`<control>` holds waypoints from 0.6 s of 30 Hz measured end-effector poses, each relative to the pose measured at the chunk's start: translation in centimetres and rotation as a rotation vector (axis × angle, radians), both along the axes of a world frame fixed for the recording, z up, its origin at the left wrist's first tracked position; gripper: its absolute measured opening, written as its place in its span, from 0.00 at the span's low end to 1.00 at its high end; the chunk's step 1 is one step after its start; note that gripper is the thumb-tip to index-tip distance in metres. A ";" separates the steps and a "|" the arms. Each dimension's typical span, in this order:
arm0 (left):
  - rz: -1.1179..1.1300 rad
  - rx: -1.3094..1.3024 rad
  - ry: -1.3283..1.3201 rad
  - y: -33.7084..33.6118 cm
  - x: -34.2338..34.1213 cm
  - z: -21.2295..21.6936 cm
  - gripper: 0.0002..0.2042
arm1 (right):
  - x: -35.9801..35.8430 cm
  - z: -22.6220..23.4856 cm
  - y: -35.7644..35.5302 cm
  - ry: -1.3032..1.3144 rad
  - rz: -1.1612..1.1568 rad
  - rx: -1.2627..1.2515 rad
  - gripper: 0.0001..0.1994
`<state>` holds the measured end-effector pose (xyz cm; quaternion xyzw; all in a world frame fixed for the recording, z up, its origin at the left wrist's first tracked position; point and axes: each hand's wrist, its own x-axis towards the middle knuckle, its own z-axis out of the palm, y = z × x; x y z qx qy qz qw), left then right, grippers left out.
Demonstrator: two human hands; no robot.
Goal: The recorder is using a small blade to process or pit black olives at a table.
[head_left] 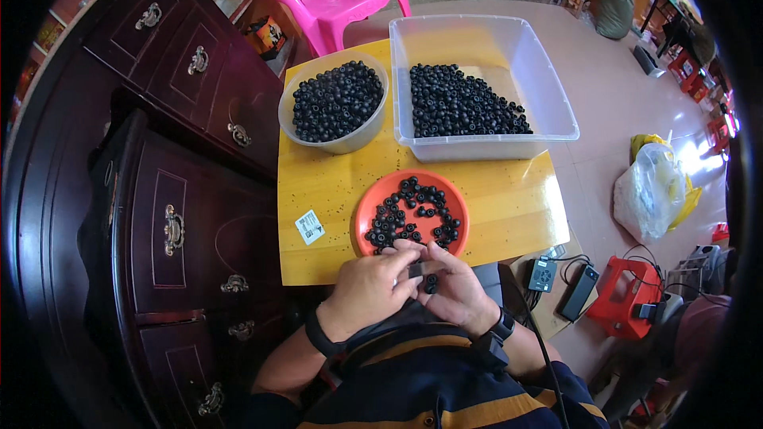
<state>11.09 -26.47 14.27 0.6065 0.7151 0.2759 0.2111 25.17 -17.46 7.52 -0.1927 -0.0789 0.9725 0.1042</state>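
Both hands meet just over the near rim of a round red-orange plate (pixel 362 226), which holds many small black hollow round pieces (pixel 387 222). My right hand (pixel 461 294) is cupped palm up, with a few more black pieces (pixel 431 284) on its fingers and palm. My left hand (pixel 366 282) comes in from the side, its thumb and fingertips closed together against the right fingers. A small dark greyish thing (pixel 415 269) shows between the fingertips; its kind cannot be made out.
On the yellow table (pixel 509 214) stand a round translucent tub (pixel 350 141) and a large clear bin (pixel 493 147), both with black pieces. A small white label (pixel 310 227) lies left. Dark drawers (pixel 191 230) flank the table. A pink chair (pixel 334 0) stands beyond; a red stool (pixel 624 294) sits right.
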 end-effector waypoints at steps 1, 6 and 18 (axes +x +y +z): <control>0.001 0.000 -0.001 -0.1 0.2 -0.5 0.15 | -0.3 0.2 -0.1 0.060 0.004 -0.019 0.24; 0.002 0.040 0.116 -0.6 0.2 -2.2 0.11 | -0.6 -0.7 -0.9 0.059 0.001 -0.005 0.23; 0.158 0.173 -0.130 -1.1 -0.1 -1.4 0.08 | -0.8 -0.1 -2.0 -0.006 0.005 0.043 0.18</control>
